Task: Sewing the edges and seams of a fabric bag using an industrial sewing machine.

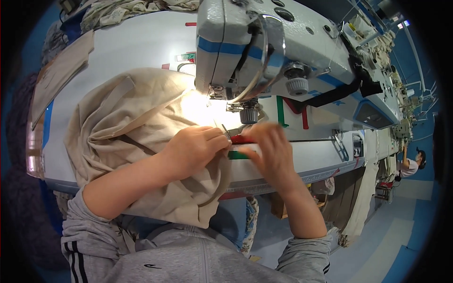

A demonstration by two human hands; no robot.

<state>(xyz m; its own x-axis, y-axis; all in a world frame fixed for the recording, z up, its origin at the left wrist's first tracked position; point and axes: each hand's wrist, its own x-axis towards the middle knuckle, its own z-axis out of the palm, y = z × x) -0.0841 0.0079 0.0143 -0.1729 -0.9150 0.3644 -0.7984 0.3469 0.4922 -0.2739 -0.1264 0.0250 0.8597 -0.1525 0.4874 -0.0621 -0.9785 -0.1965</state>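
Note:
Beige cloth (pixel 127 108) lies bunched on the sewing machine table and hangs over its front edge toward my lap. My left hand (pixel 191 150) is closed, pinching the right edge of this cloth just in front of the lit needle area. A thin dark metal tip (pixel 225 128) sticks up by its fingertips; what it belongs to is hidden. To the right, my right hand (pixel 272 154) hovers over the table front, its fingers curled and smeared by motion. Whether it holds anything cannot be made out. The sewing machine head (pixel 245 52) stands over the far side of the work.
Red and green tape strips (pixel 281 112) mark the table. Thread snips (pixel 339 145) lie at the right. A folded beige piece (pixel 66 70) rests at the left edge, and patterned cloth (pixel 113 14) is heaped behind. Another person (pixel 411 164) sits far right.

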